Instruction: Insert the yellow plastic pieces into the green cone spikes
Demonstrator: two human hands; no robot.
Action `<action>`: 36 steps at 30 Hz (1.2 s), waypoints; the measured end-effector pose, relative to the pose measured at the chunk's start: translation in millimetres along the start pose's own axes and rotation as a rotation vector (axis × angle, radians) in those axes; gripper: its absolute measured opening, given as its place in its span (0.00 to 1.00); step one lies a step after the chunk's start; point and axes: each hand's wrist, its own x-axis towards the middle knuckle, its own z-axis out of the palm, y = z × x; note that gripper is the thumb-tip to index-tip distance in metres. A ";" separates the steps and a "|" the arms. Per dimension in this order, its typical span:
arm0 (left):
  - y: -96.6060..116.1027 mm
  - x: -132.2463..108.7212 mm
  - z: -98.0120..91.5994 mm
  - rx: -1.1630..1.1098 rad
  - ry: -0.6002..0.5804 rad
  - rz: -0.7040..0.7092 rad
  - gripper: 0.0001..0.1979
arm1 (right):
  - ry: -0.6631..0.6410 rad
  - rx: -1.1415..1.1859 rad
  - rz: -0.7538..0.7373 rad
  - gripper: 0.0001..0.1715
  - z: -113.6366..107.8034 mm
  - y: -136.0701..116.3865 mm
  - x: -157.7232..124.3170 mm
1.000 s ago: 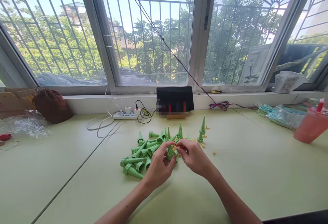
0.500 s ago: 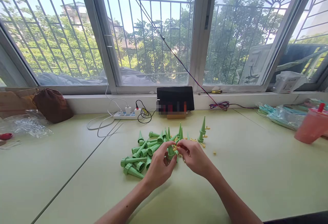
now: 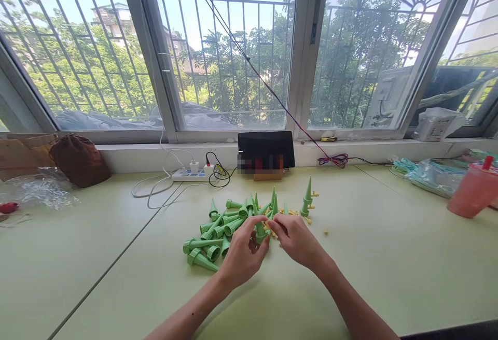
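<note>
My left hand (image 3: 246, 249) grips a green plastic watering spike (image 3: 260, 230), its point upward, between thumb and fingers. Against the spike's side, my right hand (image 3: 294, 236) is closed in a pinch on a small yellow valve, mostly covered by the fingertips. Left of my hands lies a heap of green watering spikes (image 3: 233, 224), some with open threaded ends showing. Behind my fingers, loose yellow valves (image 3: 308, 220) are scattered on the table. Beyond my right hand stands a stack of green spikes (image 3: 307, 202) with yellow valves sticking out of its right side.
The pale table (image 3: 116, 298) meets a windowsill. At the back are a dark tablet (image 3: 266, 151), a white power strip (image 3: 190, 175) with cables, and a cable bundle (image 3: 334, 160). A brown pouch (image 3: 80, 161) sits left; a red cup (image 3: 472, 192) and plastic bags (image 3: 431, 176) are right.
My right hand's fingers have turned slightly and closed in over the yellow valve at the spike's side, hiding more of it. My left hand keeps its grip in nearly the same place.
</note>
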 end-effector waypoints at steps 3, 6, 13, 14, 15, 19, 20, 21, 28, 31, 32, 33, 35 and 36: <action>0.1 -0.1 -0.1 -0.004 -0.001 0.007 0.14 | -0.002 -0.021 0.010 0.24 -0.2 -0.2 0.7; 0.4 0.0 -0.2 -0.011 0.002 -0.007 0.14 | 0.000 -0.003 0.012 0.22 -1.0 -1.5 0.7; 1.3 1.2 -0.5 -0.013 0.019 -0.060 0.15 | 0.009 0.117 -0.006 0.09 -3.7 -3.9 -0.6; 1.4 1.2 -0.5 -0.012 0.021 -0.058 0.15 | 0.010 0.121 -0.011 0.09 -3.8 -3.7 -0.6; 1.3 1.1 -0.5 -0.010 0.021 -0.052 0.15 | 0.009 0.125 -0.014 0.09 -3.8 -3.3 -0.5; 0.5 0.4 -0.3 0.004 0.007 -0.009 0.15 | -0.001 0.081 0.005 0.16 -2.7 -0.5 0.1; 0.2 0.2 -0.2 0.008 0.003 -0.001 0.14 | 0.001 0.057 0.011 0.18 -2.4 0.2 0.2; -0.1 0.1 -0.1 0.011 0.001 0.004 0.14 | 0.003 0.035 0.015 0.21 -2.1 0.6 0.3; -1.3 1.4 0.6 -0.003 0.030 -0.038 0.14 | 0.021 0.093 0.022 0.15 -2.5 -2.2 0.2; -1.3 1.9 0.6 -0.011 0.039 -0.062 0.15 | 0.030 0.118 -0.006 0.09 -3.2 -3.2 -0.2; -1.2 1.9 0.5 -0.013 0.041 -0.067 0.15 | 0.034 0.112 -0.014 0.08 -3.3 -3.2 -0.3; -1.0 1.9 0.5 -0.013 0.042 -0.070 0.15 | 0.036 0.107 -0.019 0.08 -3.2 -2.9 -0.4; -0.7 1.7 0.5 -0.012 0.041 -0.072 0.15 | 0.037 0.109 -0.019 0.08 -2.9 -1.9 -0.4; -0.5 1.6 0.5 -0.012 0.038 -0.072 0.15 | 0.037 0.110 -0.016 0.08 -2.7 -1.4 -0.4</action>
